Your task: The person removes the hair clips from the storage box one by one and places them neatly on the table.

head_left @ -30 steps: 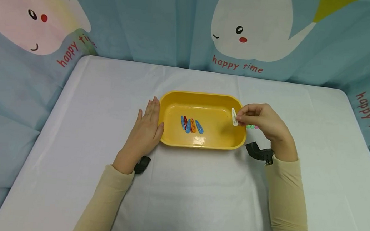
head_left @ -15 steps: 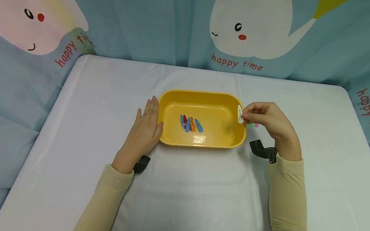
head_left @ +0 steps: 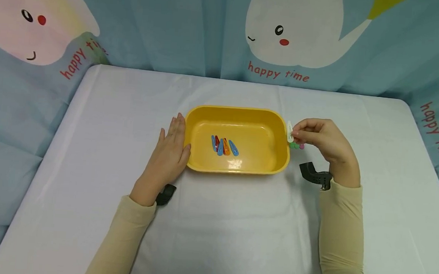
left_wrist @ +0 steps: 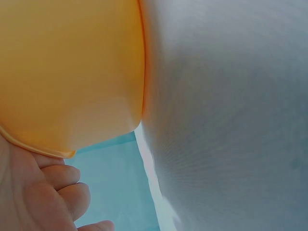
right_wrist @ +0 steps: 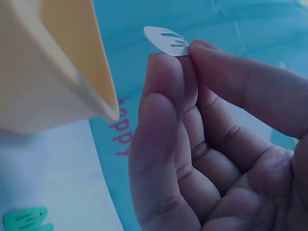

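Note:
A white snap hair clip [head_left: 290, 131] is pinched between the thumb and fingertips of my right hand [head_left: 328, 142], at the right rim of a yellow tub [head_left: 236, 169]. The right wrist view shows the same clip [right_wrist: 166, 41] held up, apart from the tub wall [right_wrist: 53, 62]. My left hand [head_left: 166, 152] lies with straight fingers against the tub's left side; in the left wrist view its fingers [left_wrist: 72, 199] touch the rim. Several hair clips lie inside the tub: blue ones [head_left: 233, 147], an orange one [head_left: 226, 147] and a red one [head_left: 217, 142].
Green clips [head_left: 293, 145] and a pink one [head_left: 301, 146] lie on the white tablecloth [head_left: 236, 223] right of the tub, partly hidden by my right hand. A blue curtain [head_left: 181, 32] with whale prints hangs behind the table.
My right hand has moved right with the white clip, from over the tub's inside to its right rim. The left hand stays against the tub. The head view has shifted slightly.

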The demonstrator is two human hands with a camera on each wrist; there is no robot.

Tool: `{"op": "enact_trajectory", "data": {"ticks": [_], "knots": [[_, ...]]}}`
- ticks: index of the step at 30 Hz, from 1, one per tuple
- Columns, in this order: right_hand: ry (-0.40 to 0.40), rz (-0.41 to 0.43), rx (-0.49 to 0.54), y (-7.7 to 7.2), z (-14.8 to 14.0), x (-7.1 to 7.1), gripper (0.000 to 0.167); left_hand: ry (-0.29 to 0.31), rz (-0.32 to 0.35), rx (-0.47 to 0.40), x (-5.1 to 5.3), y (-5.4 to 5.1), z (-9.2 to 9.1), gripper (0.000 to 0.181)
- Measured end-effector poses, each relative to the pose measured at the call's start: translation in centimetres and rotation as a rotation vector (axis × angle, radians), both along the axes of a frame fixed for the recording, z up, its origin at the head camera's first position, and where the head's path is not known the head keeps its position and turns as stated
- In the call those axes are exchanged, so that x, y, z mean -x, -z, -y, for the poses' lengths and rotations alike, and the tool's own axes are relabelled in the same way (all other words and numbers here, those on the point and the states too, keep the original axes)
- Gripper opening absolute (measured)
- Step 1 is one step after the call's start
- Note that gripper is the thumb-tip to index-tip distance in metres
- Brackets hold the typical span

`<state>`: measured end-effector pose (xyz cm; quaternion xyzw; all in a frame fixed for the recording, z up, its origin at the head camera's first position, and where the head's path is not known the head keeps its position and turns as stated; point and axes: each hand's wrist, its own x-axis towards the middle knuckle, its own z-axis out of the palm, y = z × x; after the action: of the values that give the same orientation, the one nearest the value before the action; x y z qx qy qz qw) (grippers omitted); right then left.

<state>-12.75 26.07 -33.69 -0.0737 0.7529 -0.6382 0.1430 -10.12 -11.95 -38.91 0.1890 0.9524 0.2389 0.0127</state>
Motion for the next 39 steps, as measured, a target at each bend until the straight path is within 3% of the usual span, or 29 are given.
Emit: {"op": "enact_trajectory", "data": {"ticks": [19, 22, 29, 39], "knots": [[0.127, 0.059, -0.037, 0.1, -2.1, 0.3, 0.012, 0.003, -0.007, -0.011, 0.0, -0.1, 0.1, 0.064], [0.144, 0.068, -0.069, 0.6, -2.4, 0.4, 0.011, 0.005, -0.007, -0.011, 0.0, -0.1, 0.1, 0.064], [0.131, 0.137, -0.041, 2.2, -3.6, 0.8, 0.014, 0.005, -0.011, -0.013, 0.0, 0.0, 0.0, 0.064], [0.212, 0.204, -0.134, 3.6, -5.2, 0.9, 0.014, 0.009, -0.012, -0.014, -0.1, 0.0, 0.0, 0.064]]}}
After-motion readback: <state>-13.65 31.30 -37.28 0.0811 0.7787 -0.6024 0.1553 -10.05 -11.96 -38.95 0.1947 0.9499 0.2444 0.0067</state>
